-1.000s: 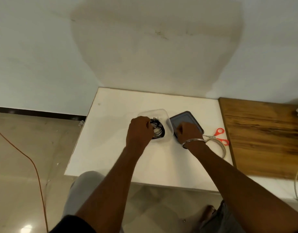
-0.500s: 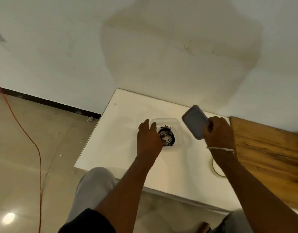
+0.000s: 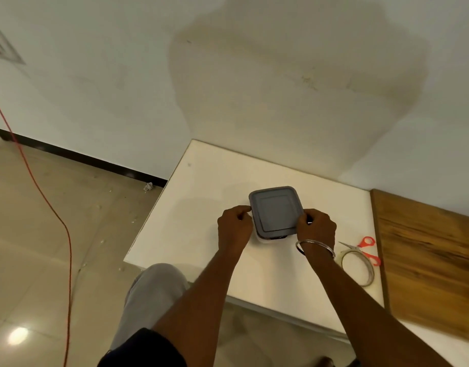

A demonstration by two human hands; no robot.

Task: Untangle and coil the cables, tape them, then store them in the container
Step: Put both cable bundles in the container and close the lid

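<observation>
A grey square lid [image 3: 276, 211] lies on top of the clear container [image 3: 263, 239], which stands in the middle of the white table [image 3: 206, 181]. Only the container's near edge shows under the lid, with a bit of black cable visible there. My left hand [image 3: 234, 227] grips the lid's left edge with curled fingers. My right hand [image 3: 316, 225], with a metal bangle on the wrist, grips the lid's right edge. The coiled cables inside are otherwise hidden by the lid.
A roll of clear tape [image 3: 357, 266] and red-handled scissors [image 3: 367, 249] lie on the table to the right of my right wrist. A wooden board [image 3: 426, 260] adjoins the table's right side. An orange cord [image 3: 42, 194] runs across the floor at the left.
My right hand lifted the lid from the table and carried it left onto the container. My left hand moved from beside the container to the lid's left edge. The cables are now covered.
</observation>
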